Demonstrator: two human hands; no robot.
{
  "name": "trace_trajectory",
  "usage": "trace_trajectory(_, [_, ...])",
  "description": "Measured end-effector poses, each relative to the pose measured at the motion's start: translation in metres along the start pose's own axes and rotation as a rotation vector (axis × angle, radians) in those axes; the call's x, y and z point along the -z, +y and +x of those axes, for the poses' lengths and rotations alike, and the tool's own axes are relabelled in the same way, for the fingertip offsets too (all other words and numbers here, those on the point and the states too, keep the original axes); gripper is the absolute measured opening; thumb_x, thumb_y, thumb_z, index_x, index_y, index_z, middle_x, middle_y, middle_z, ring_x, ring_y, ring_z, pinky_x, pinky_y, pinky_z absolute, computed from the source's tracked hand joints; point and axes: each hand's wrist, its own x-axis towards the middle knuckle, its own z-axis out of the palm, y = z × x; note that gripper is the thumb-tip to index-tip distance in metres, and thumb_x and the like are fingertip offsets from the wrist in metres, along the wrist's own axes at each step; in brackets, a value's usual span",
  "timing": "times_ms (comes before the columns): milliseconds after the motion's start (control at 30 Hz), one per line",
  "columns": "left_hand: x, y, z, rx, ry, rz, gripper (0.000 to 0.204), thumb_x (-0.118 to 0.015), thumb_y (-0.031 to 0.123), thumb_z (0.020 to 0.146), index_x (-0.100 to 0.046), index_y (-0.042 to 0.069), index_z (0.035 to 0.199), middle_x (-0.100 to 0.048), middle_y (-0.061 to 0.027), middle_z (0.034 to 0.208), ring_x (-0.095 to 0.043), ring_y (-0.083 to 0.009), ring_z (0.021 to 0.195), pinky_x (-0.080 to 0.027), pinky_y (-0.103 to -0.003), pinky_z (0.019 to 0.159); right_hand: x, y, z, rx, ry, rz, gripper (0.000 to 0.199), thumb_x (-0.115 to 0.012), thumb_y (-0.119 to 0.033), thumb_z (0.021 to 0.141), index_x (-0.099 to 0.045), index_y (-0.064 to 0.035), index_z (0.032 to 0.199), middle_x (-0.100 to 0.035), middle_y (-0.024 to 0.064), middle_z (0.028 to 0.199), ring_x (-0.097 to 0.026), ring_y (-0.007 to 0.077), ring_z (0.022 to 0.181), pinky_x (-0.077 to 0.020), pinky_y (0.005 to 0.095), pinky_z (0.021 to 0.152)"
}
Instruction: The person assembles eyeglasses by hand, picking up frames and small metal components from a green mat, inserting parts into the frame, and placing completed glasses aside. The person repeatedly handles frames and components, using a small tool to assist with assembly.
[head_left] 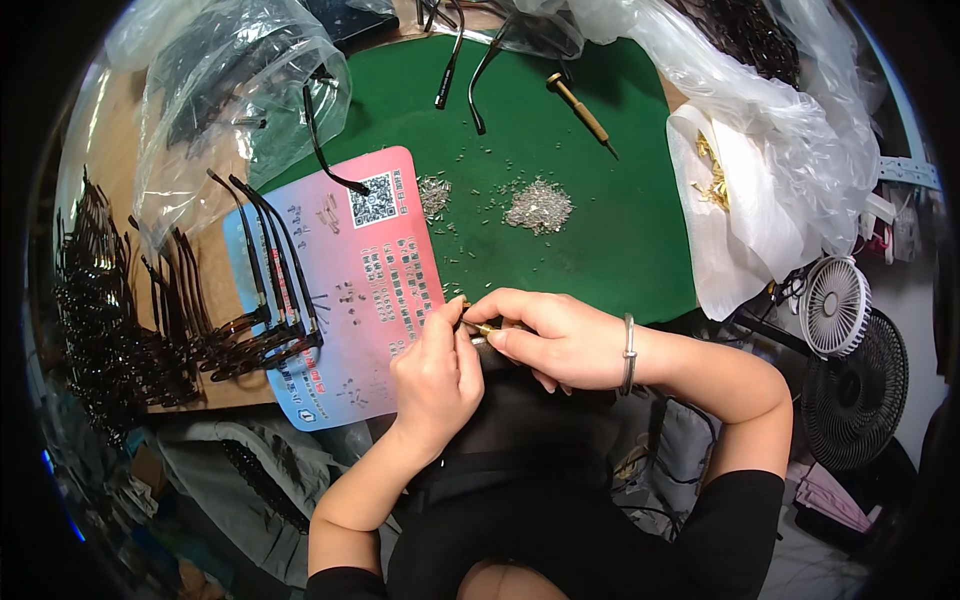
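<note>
Near the front edge of the green mat, my two hands meet at the fingertips. My right hand (570,338), with a metal bangle at its wrist, is closed on a slim brass-coloured tool (486,329), mostly hidden by the fingers. My left hand (438,368) is pinched against the tool's tip; what it holds is too small and covered to name. Beyond the hands lie a larger pile of tiny silvery metal pieces (540,206) and a smaller heap (433,196). A pink-and-blue printed sheet (350,290) lies by my left hand.
Several dark eyeglass frames (265,335) stand in rows at the left. A brass screwdriver (580,110) and loose temple arms (482,85) lie on the green mat (610,260). Clear plastic bags (250,90) crowd the back; a small white fan (835,305) stands at the right.
</note>
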Motion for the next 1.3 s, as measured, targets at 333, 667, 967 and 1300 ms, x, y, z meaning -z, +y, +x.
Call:
trace_trajectory(333, [0.004,0.006,0.004,0.027,-0.037,-0.036,0.019,-0.055,-0.003,0.081,-0.057,-0.001,0.100,-0.065,-0.0169,0.078,-0.066,-0.0277,0.066,-0.051,-0.035,0.057,-0.014,0.019,-0.006,0.309,0.278,-0.714,0.036,-0.051,-0.017,0.087,-0.048,-0.0092,0.122,-0.051,0.0160,0.092,-0.059,0.0341,0.075,-0.0520,0.0402,0.066])
trace_trajectory(667, [-0.005,0.026,0.138,-0.343,0.025,0.148,0.025,-0.055,0.004,0.085,-0.047,0.002,0.108,-0.061,-0.0206,0.092,-0.062,-0.0377,0.083,-0.049,-0.041,0.068,0.009,0.048,-0.012,0.519,0.574,-0.704,0.032,-0.054,-0.017,0.086,-0.049,-0.0057,0.115,-0.047,0.0150,0.090,-0.057,0.0328,0.067,-0.0508,0.0400,0.061])
trace_trajectory(967, [-0.061,-0.004,0.260,-0.295,0.164,0.354,0.026,-0.054,0.015,0.084,-0.048,0.004,0.107,-0.063,-0.0169,0.077,-0.063,-0.0352,0.074,-0.050,-0.046,0.062,0.027,0.059,-0.029,0.489,0.479,-0.622,0.033,-0.054,-0.019,0.088,-0.049,-0.0060,0.117,-0.049,0.0145,0.095,-0.058,0.0305,0.079,-0.0499,0.0381,0.069])
trace_trajectory(1300, [-0.058,-0.012,0.257,-0.297,0.091,0.345,0.032,-0.064,0.015,0.079,-0.049,0.002,0.103,-0.058,-0.0196,0.095,-0.060,-0.0381,0.084,-0.048,-0.045,0.072,0.043,0.053,-0.051,0.489,0.514,-0.502,0.028,-0.053,-0.018,0.087,-0.051,-0.0027,0.111,-0.055,0.0158,0.099,-0.058,0.0298,0.086,-0.0475,0.0363,0.079])
